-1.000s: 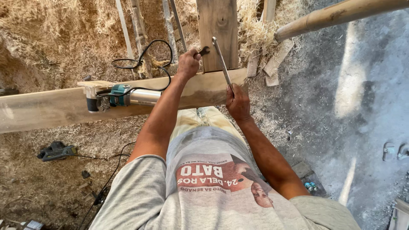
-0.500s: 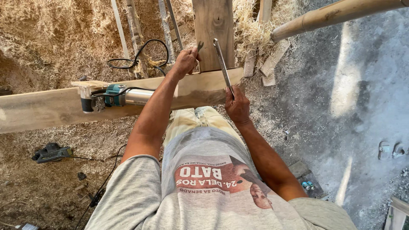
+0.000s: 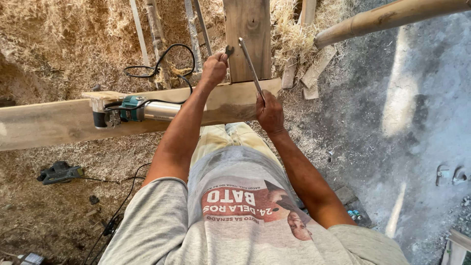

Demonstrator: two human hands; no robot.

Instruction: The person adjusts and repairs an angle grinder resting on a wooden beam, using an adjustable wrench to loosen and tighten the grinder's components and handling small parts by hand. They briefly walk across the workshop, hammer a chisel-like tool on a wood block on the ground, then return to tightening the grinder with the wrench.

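Head view, looking straight down our own chest and arms. Our left hand (image 3: 214,68) is closed into a fist around a small dark tool (image 3: 228,50), whose tip pokes out just past the fingers and meets the left edge of the upright wooden post (image 3: 248,34). We cannot tell what kind of tool it is; most of it is hidden inside the fist.

Our right hand (image 3: 269,112) has its fingers curled tight around the lower end of a long metal rod (image 3: 250,64). The rod runs up and away from those fingers, tilted to the left, and lies across the face of the post. Its top end sits close to the dark tool, near the left fingers.

Both hands work over a long horizontal wooden beam (image 3: 49,122). The right hand rests against its near edge, just below where the post crosses it. The left forearm crosses over the beam.

Out beyond the left fingers, well to the left along the beam, lies a teal and silver power tool (image 3: 132,109) on its side. Its black cord (image 3: 162,59) loops back over the straw and shavings (image 3: 64,44) behind the beam.

Well away from the right fingers, a round pole (image 3: 392,17) slants across the upper right over grey ground (image 3: 392,122). Below the beam, far from the left fingers, a dark device (image 3: 59,172) lies on the dirt.
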